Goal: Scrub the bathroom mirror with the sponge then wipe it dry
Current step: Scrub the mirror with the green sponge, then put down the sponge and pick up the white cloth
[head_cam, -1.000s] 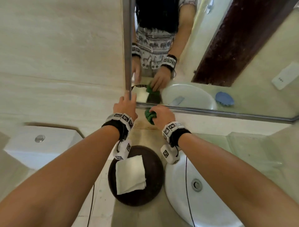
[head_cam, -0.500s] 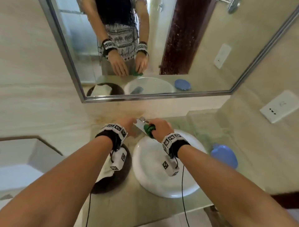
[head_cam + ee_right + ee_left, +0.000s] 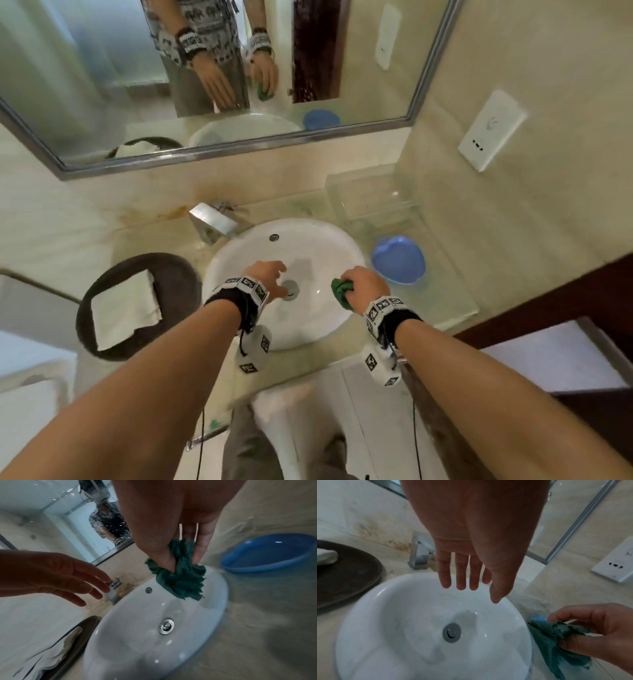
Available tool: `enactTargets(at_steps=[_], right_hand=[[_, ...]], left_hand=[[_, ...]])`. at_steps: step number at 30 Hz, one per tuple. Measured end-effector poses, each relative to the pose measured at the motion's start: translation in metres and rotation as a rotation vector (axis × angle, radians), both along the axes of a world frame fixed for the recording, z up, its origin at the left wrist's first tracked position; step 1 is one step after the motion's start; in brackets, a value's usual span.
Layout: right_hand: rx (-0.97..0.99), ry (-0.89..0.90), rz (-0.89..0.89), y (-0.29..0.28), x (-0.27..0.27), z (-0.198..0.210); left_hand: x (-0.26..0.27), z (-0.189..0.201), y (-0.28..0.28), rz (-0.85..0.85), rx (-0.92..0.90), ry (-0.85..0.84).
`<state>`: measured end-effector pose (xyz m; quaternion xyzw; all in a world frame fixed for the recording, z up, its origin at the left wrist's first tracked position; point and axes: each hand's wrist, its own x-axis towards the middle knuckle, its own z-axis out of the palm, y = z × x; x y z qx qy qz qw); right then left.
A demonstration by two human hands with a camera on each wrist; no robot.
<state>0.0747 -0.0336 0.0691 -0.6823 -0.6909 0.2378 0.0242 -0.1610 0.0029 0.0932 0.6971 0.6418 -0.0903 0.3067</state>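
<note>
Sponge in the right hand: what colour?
Dark green sponge, bunched in the right hand; clearest in the right wrist view.

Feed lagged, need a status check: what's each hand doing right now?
Left hand: open, fingers straight over the sink, holding nothing.
Right hand: fingers pinch the green sponge above the sink rim.

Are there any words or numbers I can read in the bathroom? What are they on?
No words or numbers can be read here.
Wall socket: a small mark and some print, too blurred to read.
Wristbands: black-and-white square code patterns, not words.
Drain plug: a tiny mark, too blurred to read.
Sponge, sink, blue dish and folded towel: no writing seen.
</note>
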Motion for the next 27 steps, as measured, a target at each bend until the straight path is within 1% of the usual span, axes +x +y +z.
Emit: enactTargets(at_steps=[3, 7, 11, 13, 16, 20, 24, 27], right_hand=[[0.001, -0.007, -0.085, -0.015, 0.036, -0.017], [-0.011, 0.008, -0.193, -0.023, 0.074, -0.033], [-0.042, 0.031, -0.269, -0.022, 0.095, -0.054], [-0.095, 0.052, -0.247, -0.022, 0.098, -0.065], [-0.160, 0.076, -0.226, -0.022, 0.096, -0.072], [-0.129, 0.123, -0.225, -0.016, 0.080, -0.066], [-0.128, 0.192, -0.118, -0.003, 0.052, -0.058], [-0.153, 0.207, 0.015, 0.004, 0.020, -0.056]], left_hand=[[0.031, -0.014, -0.007, -0.013, -0.028, 0.019], [0.063, -0.037, -0.011, -0.082, -0.023, 0.067], [0.082, -0.060, -0.007, -0.128, -0.023, 0.082], [0.087, -0.069, -0.007, -0.129, -0.026, 0.088], [0.088, -0.078, -0.008, -0.111, -0.059, 0.087], [0.077, -0.078, -0.009, -0.075, -0.064, 0.090], [0.052, -0.073, -0.014, -0.019, -0.034, 0.113], [0.025, -0.068, -0.024, 0.061, -0.027, 0.093]])
